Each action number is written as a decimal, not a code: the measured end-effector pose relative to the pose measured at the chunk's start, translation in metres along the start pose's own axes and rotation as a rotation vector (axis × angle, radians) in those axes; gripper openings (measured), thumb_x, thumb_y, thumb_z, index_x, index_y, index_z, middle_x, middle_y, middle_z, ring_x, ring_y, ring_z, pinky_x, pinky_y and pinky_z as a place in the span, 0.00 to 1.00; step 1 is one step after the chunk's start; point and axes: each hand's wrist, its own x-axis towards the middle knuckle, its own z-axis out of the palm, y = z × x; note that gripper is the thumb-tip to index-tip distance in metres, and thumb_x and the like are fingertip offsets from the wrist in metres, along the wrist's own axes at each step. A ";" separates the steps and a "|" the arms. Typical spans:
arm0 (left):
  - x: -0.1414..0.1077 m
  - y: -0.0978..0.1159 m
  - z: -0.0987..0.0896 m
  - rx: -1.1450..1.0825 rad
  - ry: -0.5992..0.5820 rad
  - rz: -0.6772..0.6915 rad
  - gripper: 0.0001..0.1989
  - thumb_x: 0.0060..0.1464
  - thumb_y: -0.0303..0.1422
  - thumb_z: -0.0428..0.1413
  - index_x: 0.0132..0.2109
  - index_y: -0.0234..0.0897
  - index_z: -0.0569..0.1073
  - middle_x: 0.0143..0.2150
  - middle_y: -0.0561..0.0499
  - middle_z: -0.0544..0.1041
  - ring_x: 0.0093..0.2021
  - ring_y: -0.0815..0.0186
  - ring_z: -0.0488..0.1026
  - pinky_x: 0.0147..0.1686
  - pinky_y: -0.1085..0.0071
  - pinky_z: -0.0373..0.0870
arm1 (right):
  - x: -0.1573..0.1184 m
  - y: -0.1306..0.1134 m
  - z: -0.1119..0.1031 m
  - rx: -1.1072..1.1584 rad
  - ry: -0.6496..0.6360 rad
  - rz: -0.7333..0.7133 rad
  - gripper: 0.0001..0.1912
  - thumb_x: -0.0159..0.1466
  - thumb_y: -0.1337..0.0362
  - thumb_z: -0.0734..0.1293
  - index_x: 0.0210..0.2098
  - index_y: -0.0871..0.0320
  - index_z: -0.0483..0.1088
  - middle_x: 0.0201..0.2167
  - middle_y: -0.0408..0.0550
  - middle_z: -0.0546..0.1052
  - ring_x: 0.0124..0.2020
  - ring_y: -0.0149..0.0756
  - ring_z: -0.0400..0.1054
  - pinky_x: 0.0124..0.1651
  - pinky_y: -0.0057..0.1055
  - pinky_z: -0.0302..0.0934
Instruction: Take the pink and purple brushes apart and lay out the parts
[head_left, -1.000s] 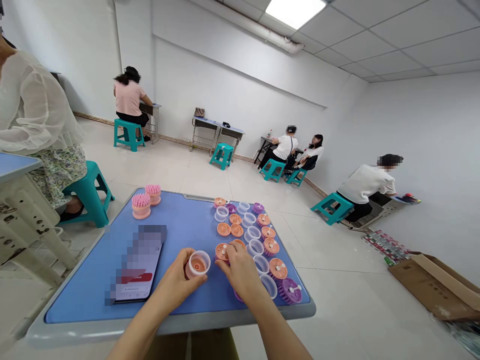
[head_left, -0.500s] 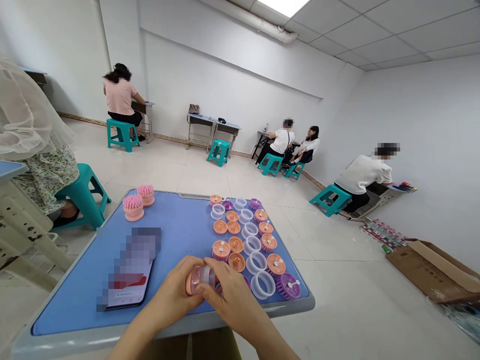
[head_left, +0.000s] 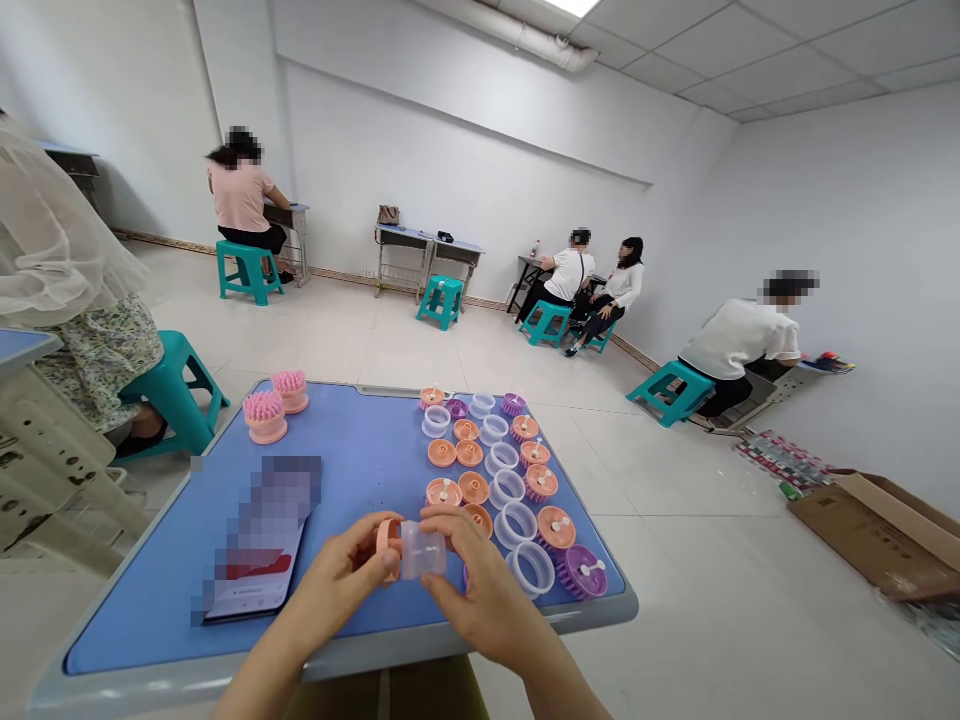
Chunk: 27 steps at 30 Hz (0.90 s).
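Note:
My left hand [head_left: 341,570] grips a peach-orange plastic cap [head_left: 385,540] by its rim. In my right hand [head_left: 476,585], thumb and fingers hold a translucent plastic cup [head_left: 424,552] turned on its side. Cap and cup face each other above the table's front part; whether they touch I cannot tell. Close by on the right are rows of orange round caps [head_left: 473,488], clear plastic rings [head_left: 516,524] and orange bristled brush heads [head_left: 556,526] with small white pieces on them. A purple brush head [head_left: 584,572] lies at the near right corner.
Two pink scrub brushes [head_left: 265,418] stand at the table's far left. A phone [head_left: 262,545] lies left of my hands on the blue table [head_left: 142,610]. Other people sit on teal stools [head_left: 247,270] around the room. A cardboard box [head_left: 862,535] is on the floor at right.
The cap and the clear cup were together between my hands and are now drawn apart sideways, the cap in the left, the cup in the right.

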 end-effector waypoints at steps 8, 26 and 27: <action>-0.001 0.004 0.003 -0.057 0.018 -0.059 0.21 0.45 0.39 0.58 0.47 0.38 0.68 0.37 0.50 0.74 0.38 0.63 0.71 0.37 0.72 0.68 | -0.004 0.004 0.004 -0.309 -0.072 -0.013 0.34 0.53 0.78 0.59 0.59 0.56 0.52 0.53 0.52 0.61 0.54 0.38 0.57 0.54 0.37 0.58; 0.000 0.014 0.000 -0.313 0.289 -0.084 0.26 0.41 0.48 0.58 0.45 0.37 0.67 0.38 0.48 0.75 0.39 0.62 0.73 0.39 0.68 0.71 | 0.027 -0.010 0.016 -0.615 0.066 0.013 0.26 0.56 0.69 0.65 0.54 0.62 0.59 0.48 0.54 0.68 0.50 0.47 0.61 0.50 0.44 0.60; 0.001 0.015 -0.001 -0.320 0.325 -0.082 0.27 0.41 0.48 0.58 0.46 0.37 0.66 0.40 0.47 0.75 0.42 0.61 0.72 0.41 0.67 0.71 | 0.032 -0.011 0.018 -0.631 0.078 0.008 0.25 0.57 0.69 0.65 0.54 0.62 0.59 0.49 0.55 0.68 0.50 0.46 0.61 0.49 0.43 0.61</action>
